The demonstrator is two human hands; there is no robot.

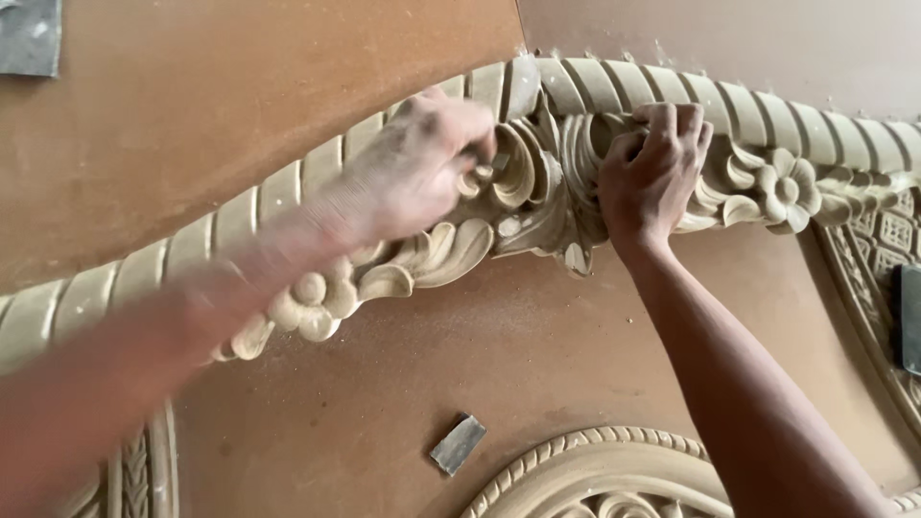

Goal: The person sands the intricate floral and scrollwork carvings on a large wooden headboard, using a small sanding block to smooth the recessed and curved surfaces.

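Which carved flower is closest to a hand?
The carved flower on the right, just beside the right hand. The flower on the left sits lower on the carving, under the left forearm, farther from the left hand.

Bare, dust-powdered forearms; no sleeves

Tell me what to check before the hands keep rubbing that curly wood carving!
1. Left hand is on the carving: ok, its fingertips press into the scrolls at the middle.
2. What the left hand holds: cannot tell, the hand is blurred and only a small grey bit shows at its fingertips.
3. Right hand steadies the work: ok, its fingers curl over the ribbed moulding above the leaves.
4. Spare sanding scrap within reach: ok, it lies loose on the brown panel below.
5. Dust: not ok, pale dust covers the left hand and speckles the panel.
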